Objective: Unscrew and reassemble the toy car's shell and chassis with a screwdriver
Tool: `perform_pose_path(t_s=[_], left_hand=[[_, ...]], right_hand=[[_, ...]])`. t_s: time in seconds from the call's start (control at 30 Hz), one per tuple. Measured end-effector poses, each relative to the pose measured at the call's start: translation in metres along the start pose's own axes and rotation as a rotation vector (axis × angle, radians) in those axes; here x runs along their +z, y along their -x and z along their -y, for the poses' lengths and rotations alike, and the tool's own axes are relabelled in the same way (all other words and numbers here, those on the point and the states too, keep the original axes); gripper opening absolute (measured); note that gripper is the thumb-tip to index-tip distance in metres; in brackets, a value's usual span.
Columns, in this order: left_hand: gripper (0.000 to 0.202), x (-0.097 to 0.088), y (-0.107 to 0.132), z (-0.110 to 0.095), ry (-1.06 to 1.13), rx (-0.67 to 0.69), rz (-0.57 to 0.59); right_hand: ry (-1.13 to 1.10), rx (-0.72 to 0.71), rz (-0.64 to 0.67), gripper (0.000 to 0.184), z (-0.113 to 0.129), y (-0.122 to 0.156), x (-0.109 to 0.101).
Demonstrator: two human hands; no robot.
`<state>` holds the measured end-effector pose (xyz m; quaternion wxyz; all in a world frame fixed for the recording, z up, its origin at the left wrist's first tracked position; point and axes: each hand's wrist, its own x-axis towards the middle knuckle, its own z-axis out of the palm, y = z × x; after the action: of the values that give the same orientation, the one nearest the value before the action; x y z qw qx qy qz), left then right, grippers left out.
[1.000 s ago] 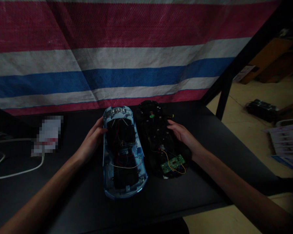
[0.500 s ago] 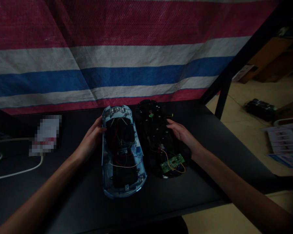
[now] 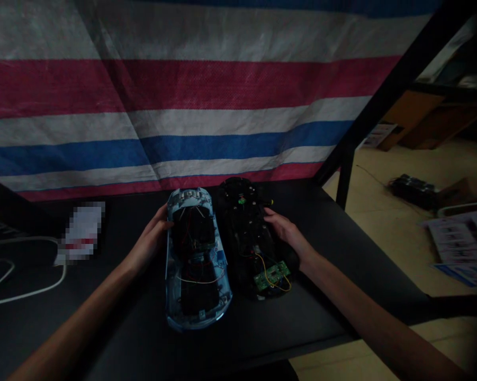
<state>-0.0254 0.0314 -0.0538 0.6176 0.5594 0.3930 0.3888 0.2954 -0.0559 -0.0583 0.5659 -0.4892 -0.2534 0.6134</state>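
Observation:
A light-blue toy car body shell (image 3: pixel 198 320) lies inner side up on the dark table, with thin wires across its inside. My left hand (image 3: pixel 153 235) is closed on the shell's left edge near its far end. Just right of it sits the black toy car chassis (image 3: pixel 244 227), with screws and a green circuit board (image 3: pixel 270 276) at its near end. A yellow wire (image 3: pixel 264 264) loops over the board. My right hand (image 3: pixel 288 233) grips the chassis by its right side, thumb towards the top; the other fingers are mostly hidden.
A small black object with a yellow end (image 3: pixel 267 202) lies beyond my right hand. To the left, a white cable (image 3: pixel 27 296) runs to a blurred pale item (image 3: pixel 83 233). A striped sheet (image 3: pixel 198 84) hangs behind the table (image 3: pixel 333 238). Boxes (image 3: pixel 413 119) stand on the floor at right.
The view has tilted upward and shifted slightly, so the table things appear lower in the picture. Both hands keep their places on the shell and the chassis.

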Motion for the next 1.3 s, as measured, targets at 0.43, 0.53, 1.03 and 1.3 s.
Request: perform_pose_path(t_s=[0.43,0.53,1.03,1.3], left_hand=[[0.065,-0.011,-0.001,0.011,0.069,0.004,0.003],[0.065,-0.012,0.0,0.012,0.075,-0.001,0.022],[0.069,-0.018,0.008,-0.015,0.226,-0.14,0.207],[0.065,-0.02,0.009,-0.01,0.223,-0.08,0.224]], right_hand=[[-0.074,-0.064,0.03,0.025,-0.008,0.03,-0.008],[-0.142,-0.136,-0.021,0.028,-0.025,0.046,-0.016],[-0.08,0.045,0.258,0.068,0.025,0.07,0.045],[0.601,-0.041,0.314,0.088,0.06,0.048,0.12]])
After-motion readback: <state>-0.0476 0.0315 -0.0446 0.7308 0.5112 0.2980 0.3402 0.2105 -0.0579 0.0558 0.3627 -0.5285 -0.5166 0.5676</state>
